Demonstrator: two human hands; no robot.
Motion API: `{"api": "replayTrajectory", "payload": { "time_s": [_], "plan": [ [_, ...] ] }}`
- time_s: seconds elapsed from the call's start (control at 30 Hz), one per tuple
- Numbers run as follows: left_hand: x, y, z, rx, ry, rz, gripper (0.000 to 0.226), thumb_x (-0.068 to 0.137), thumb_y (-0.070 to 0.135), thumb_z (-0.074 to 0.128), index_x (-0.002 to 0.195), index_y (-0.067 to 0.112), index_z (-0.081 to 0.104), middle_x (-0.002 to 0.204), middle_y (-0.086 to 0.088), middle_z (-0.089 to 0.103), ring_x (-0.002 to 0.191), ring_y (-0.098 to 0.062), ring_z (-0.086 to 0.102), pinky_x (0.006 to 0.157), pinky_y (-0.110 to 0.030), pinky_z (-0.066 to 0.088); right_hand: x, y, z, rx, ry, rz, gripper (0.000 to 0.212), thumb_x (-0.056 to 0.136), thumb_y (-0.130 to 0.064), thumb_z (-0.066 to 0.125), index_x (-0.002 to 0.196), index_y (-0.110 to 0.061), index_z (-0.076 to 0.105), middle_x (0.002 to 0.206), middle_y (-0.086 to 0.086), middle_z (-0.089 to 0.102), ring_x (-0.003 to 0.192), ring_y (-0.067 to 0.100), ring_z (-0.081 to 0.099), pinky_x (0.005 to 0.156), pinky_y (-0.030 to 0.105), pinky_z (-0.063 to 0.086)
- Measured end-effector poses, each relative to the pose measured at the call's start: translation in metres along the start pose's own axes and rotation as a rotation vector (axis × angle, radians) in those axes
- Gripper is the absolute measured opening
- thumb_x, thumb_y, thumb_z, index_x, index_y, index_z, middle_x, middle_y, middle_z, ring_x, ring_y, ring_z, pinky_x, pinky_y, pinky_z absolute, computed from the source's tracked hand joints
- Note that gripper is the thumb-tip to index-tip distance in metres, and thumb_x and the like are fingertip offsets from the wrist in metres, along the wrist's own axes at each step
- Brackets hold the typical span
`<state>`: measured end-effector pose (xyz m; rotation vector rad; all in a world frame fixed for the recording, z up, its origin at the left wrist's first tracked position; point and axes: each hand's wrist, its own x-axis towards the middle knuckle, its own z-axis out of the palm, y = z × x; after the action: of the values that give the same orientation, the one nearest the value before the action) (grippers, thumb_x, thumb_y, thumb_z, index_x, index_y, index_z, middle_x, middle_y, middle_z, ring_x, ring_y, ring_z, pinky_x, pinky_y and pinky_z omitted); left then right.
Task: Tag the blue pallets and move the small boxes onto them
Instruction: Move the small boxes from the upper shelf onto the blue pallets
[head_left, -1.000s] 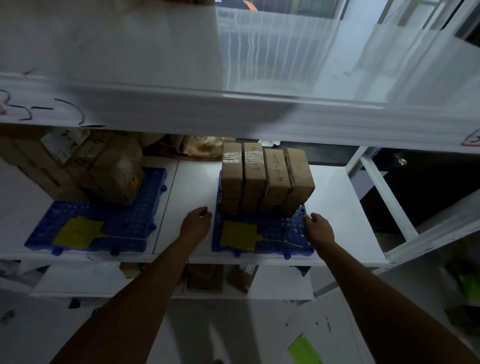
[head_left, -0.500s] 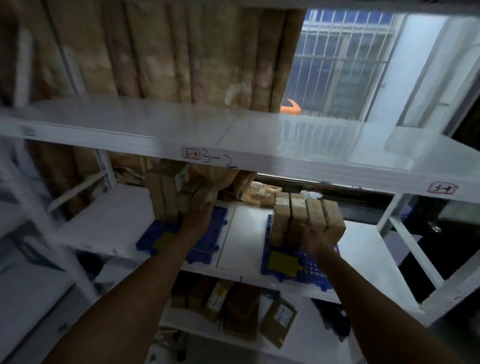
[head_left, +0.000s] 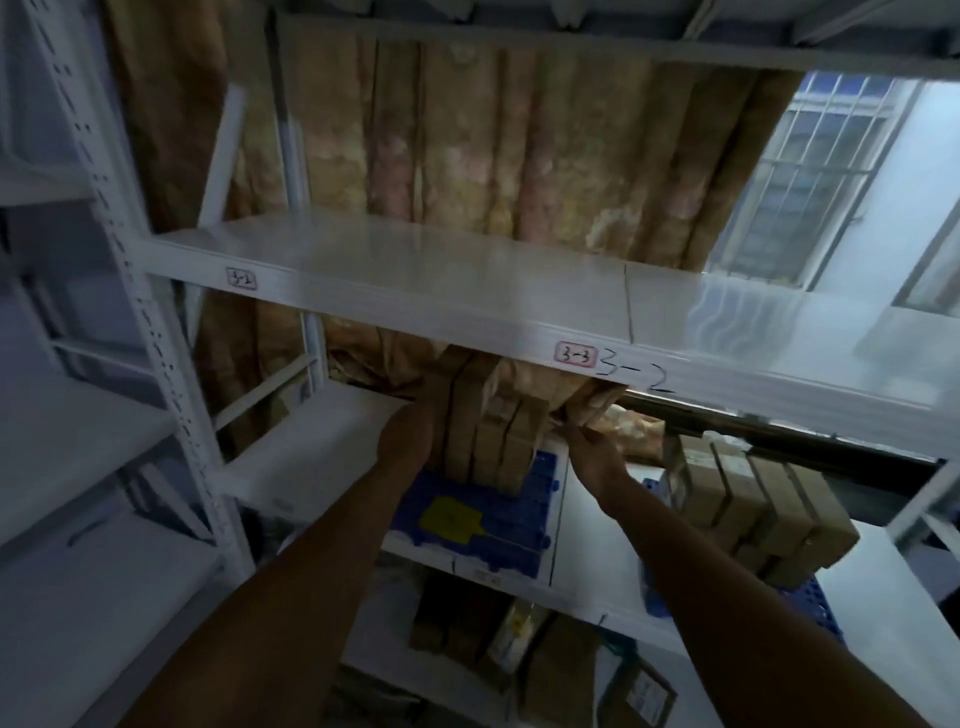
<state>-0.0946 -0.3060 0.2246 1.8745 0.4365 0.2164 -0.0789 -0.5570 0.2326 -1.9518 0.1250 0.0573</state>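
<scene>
A row of small cardboard boxes (head_left: 485, 441), flat-sided, brown and standing upright on their ends, is seen on a blue plastic pallet (head_left: 498, 514) with a moulded grid surface, which lies on the smooth white metal shelf (head_left: 311, 457). The left hand (head_left: 408, 439) is pressed flat against the left face of this row, its fingers hidden behind the cardboard, so whether it grips cannot be told. The right hand (head_left: 592, 454) is held at the right side of the row, its fingertips pinched on a crumpled edge of brown paper or card; what exactly is pinched is blurred. A square yellow tag (head_left: 449, 518) with a thin stem is lying on the pallet's front part. To the right, on the same shelf, a second blue pallet (head_left: 821, 603) is loaded with a tight block of similar boxes (head_left: 753, 512). A glossy white upper shelf (head_left: 441, 270) carries handwritten labels, and a draped, mottled curtain (head_left: 493, 140) hangs behind.
</scene>
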Motion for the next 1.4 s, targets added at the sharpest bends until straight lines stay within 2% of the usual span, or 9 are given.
{"api": "replayTrajectory", "payload": {
  "time_s": [0.13,0.27,0.47,0.77,0.83,1.03,1.23,1.33,1.4],
  "plan": [
    [0.072,-0.011,-0.016,-0.153,-0.017,-0.016,0.041,0.108,0.031,0.036,0.132,0.006,0.057,0.137,-0.019,0.055,0.116,-0.031,0.054,0.087,-0.029,0.040,0.050,-0.019,0.053,0.158,0.078,-0.003,0.036,0.107,-0.017,0.051,0.134,0.005,0.058,0.130,0.026,0.064,0.120,0.040,0.060,0.076,0.019,0.054],
    [0.123,-0.016,-0.014,-0.282,-0.028,-0.023,0.049,0.102,0.049,0.039,0.132,0.016,0.061,0.116,0.008,0.052,0.102,-0.012,0.049,0.087,-0.023,0.032,0.083,-0.040,0.108,0.039,0.184,0.046,0.048,0.103,-0.037,0.054,0.140,-0.007,0.057,0.136,0.021,0.061,0.128,0.041,0.057,0.110,0.049,0.046],
    [0.161,-0.044,0.014,-0.222,-0.234,0.002,0.058,0.098,0.051,0.050,0.150,0.025,0.043,0.152,-0.004,0.045,0.135,-0.028,0.046,0.098,-0.025,0.033,0.110,-0.036,0.150,-0.014,0.176,0.031,0.043,0.095,-0.047,0.063,0.124,-0.016,0.069,0.115,0.007,0.072,0.109,0.032,0.067,0.100,0.052,0.055],
    [0.199,-0.058,0.013,-0.402,-0.165,-0.066,0.033,0.097,0.052,0.049,0.111,0.028,0.067,0.104,0.013,0.065,0.111,-0.022,0.058,0.087,-0.029,0.041,0.136,-0.005,0.120,-0.061,0.480,0.080,0.044,0.098,-0.040,0.047,0.114,-0.005,0.068,0.112,0.023,0.070,0.103,0.033,0.065,0.081,0.037,0.045],
    [0.211,-0.060,0.014,-0.517,-0.179,-0.165,0.045,0.101,0.051,0.044,0.132,0.023,0.059,0.131,0.003,0.059,0.120,-0.022,0.051,0.094,-0.028,0.037,0.142,0.013,0.103,-0.007,0.552,0.199,0.046,0.103,-0.039,0.041,0.130,-0.007,0.060,0.132,0.023,0.063,0.119,0.039,0.061,0.093,0.041,0.046],
    [0.211,-0.083,0.042,-0.442,-0.365,-0.455,0.057,0.107,0.043,0.032,0.152,0.010,0.036,0.155,-0.014,0.039,0.140,-0.031,0.040,0.118,-0.040,0.030,0.145,0.048,0.115,0.490,0.186,0.451,0.038,0.104,-0.049,0.048,0.114,-0.017,0.066,0.112,0.010,0.068,0.074,0.020,0.072,0.056,0.028,0.053],
    [0.214,-0.097,0.042,-0.399,-0.356,-0.443,0.041,0.105,0.044,0.036,0.112,0.016,0.065,0.103,-0.004,0.066,0.089,-0.019,0.062,0.061,-0.016,0.054,0.158,0.059,0.099,0.417,0.124,0.481,0.051,0.096,-0.059,0.052,0.129,-0.021,0.062,0.122,0.008,0.066,0.096,0.022,0.062,0.083,0.035,0.047],
    [0.221,-0.108,0.048,-0.435,-0.338,-0.447,0.053,0.107,0.041,0.032,0.152,0.013,0.037,0.151,-0.009,0.045,0.136,-0.028,0.044,0.111,-0.031,0.038,0.163,0.071,0.091,0.494,0.115,0.546,0.061,0.097,-0.066,0.043,0.138,-0.024,0.057,0.119,0.006,0.063,0.094,0.020,0.059,0.086,0.037,0.045],
    [0.217,-0.113,0.052,-0.393,-0.354,-0.447,0.052,0.108,0.039,0.032,0.152,0.012,0.038,0.148,-0.005,0.047,0.131,-0.028,0.048,0.109,-0.038,0.040,0.164,0.080,0.094,0.543,0.082,0.608,0.069,0.098,-0.069,0.037,0.141,-0.019,0.056,0.099,0.007,0.059,0.080,0.020,0.053,0.074,0.032,0.042]
  ]
}}
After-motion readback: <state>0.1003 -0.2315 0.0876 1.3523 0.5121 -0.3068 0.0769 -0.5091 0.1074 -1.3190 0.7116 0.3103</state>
